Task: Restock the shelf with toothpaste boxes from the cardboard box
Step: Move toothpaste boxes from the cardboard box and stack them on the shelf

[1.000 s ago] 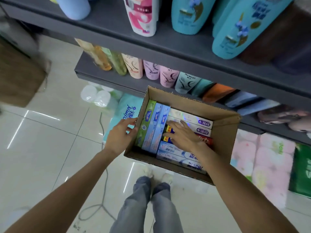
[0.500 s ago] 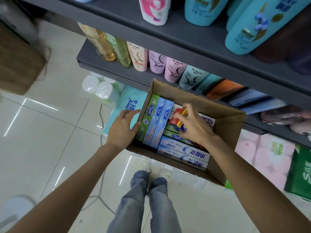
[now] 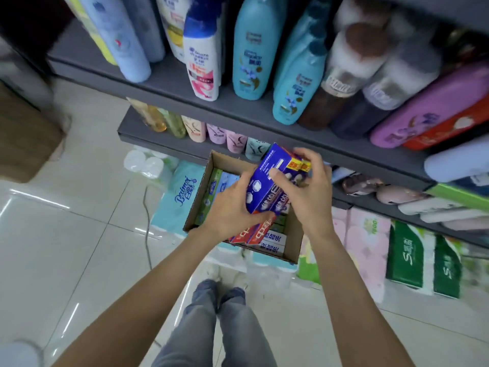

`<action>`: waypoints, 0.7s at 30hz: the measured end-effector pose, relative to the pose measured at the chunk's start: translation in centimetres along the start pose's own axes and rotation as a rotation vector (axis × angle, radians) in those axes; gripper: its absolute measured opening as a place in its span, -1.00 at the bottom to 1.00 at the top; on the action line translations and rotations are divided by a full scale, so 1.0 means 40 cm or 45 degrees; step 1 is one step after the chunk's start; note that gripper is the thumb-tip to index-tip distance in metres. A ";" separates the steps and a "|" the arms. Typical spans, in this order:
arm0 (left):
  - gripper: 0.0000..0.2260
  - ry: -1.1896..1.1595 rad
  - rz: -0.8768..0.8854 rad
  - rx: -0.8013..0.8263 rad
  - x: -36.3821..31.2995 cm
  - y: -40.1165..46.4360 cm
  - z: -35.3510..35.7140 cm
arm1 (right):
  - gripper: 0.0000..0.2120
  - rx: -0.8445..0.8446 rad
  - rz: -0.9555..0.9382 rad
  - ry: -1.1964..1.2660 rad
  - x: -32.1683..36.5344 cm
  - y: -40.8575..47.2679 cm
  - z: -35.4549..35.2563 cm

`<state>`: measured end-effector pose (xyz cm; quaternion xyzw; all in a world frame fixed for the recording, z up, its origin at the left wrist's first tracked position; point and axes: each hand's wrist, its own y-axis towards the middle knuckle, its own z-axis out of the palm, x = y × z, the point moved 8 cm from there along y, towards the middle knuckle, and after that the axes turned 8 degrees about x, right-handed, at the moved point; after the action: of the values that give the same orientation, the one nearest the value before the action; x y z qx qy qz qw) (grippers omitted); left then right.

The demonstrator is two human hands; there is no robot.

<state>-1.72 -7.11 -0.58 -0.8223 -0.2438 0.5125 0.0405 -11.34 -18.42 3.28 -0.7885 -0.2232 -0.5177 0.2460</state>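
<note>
A blue and red toothpaste box pack [image 3: 270, 181] is raised above the open cardboard box [image 3: 202, 186], tilted up toward the shelf. My left hand [image 3: 232, 210] grips its lower end and my right hand [image 3: 309, 192] grips its upper right side. Inside the cardboard box lie more toothpaste boxes: green and light blue ones [image 3: 215, 189] along the left wall, white and blue ones [image 3: 274, 242] at the near end. The box rests on tissue packs below the grey shelf [image 3: 238, 112].
Shampoo bottles [image 3: 248, 49] fill the upper grey shelf, with smaller tubes [image 3: 219, 132] on the shelf below. Tissue packs [image 3: 420, 260] and a light blue pack [image 3: 177, 197] stand on the tiled floor. A brown carton [image 3: 23, 139] sits at left. My legs [image 3: 219, 321] are beneath.
My right hand lifted the blue and red toothpaste pack out of the cardboard box. My left hand left the box's wall and took hold of the pack. The view tilted up toward the shelves.
</note>
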 end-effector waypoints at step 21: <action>-0.52 -1.316 -0.353 -0.076 -0.058 -0.222 -0.092 | -0.48 0.426 0.434 1.332 0.042 -0.189 -0.047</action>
<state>-2.57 0.34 5.90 -0.4235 -0.3527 0.8334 -0.0412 -16.65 -13.52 6.68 -0.4028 -0.0204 -0.7494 0.5251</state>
